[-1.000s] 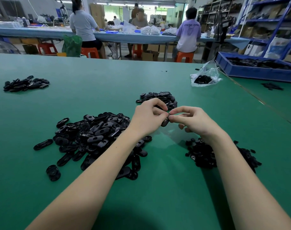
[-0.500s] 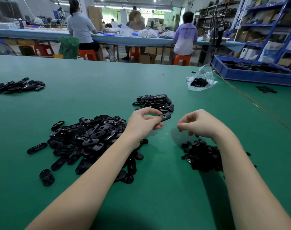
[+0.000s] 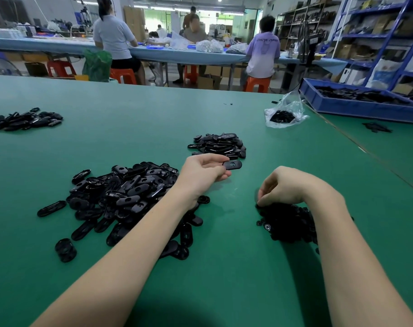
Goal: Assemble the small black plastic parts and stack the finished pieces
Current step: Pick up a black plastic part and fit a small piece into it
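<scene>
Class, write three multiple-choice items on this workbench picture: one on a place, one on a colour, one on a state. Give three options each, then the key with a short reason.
1. Where does the stack of finished pieces lie?
A. Just beyond the left hand
B. Inside the blue tray
C. Under the right forearm

2. What colour is the table top?
A. Grey
B. Green
C. Brown

3. What is the left hand doing?
A. Lying flat and open on the table
B. Pinching one oval black piece
C. Lifting the plastic bag

Key: 1 A, the neat stack sits on the table a little farther off than the left hand. 2 B, the surface is green all over. 3 B, thumb and fingers pinch one end of the oval piece, while the right hand reaches into the heap of small parts.
</scene>
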A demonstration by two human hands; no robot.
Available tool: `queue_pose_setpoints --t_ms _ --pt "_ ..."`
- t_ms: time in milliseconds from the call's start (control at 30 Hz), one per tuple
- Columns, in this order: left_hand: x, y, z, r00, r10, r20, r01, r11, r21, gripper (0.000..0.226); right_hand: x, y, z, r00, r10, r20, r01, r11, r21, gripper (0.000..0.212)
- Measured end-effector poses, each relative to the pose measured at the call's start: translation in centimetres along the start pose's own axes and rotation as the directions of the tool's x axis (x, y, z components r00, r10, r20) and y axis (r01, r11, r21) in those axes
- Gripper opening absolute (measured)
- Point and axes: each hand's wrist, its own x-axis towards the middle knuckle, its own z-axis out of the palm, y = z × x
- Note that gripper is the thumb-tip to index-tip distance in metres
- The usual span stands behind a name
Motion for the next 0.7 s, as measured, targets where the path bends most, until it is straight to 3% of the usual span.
queue_pose_setpoints --t_ms 300,433,567,700 --pt "-0.02 0.02 0.27 0.998 -0.060 -0.026 0.058 0.995 -0.076 0.014 0.00 -0.30 0.24 0.999 -0.049 0.012 0.049 0.998 0.047 0.003" --pt "-0.18 -0.07 0.45 0.996 -0.082 -0.019 0.080 0.993 -0.085 0.010 0.16 -0.36 0.34 0.990 -0.137 -0.036 0.141 0.954 0.265 0.009" --pt "-0.36 -0.08 0.51 0.995 -0.102 -0.009 0.102 0.995 0.018 0.010 -0.01 -0.78 0.48 0.975 -0.201 -0.094 0.218 0.794 0.567 0.007" --pt "-0.59 0.13 0.63 0.994 -0.103 0.042 0.104 0.994 -0.025 0.019 -0.19 -0.91 0.47 0.970 -0.204 -0.131 0.240 0.728 0.643 0.005"
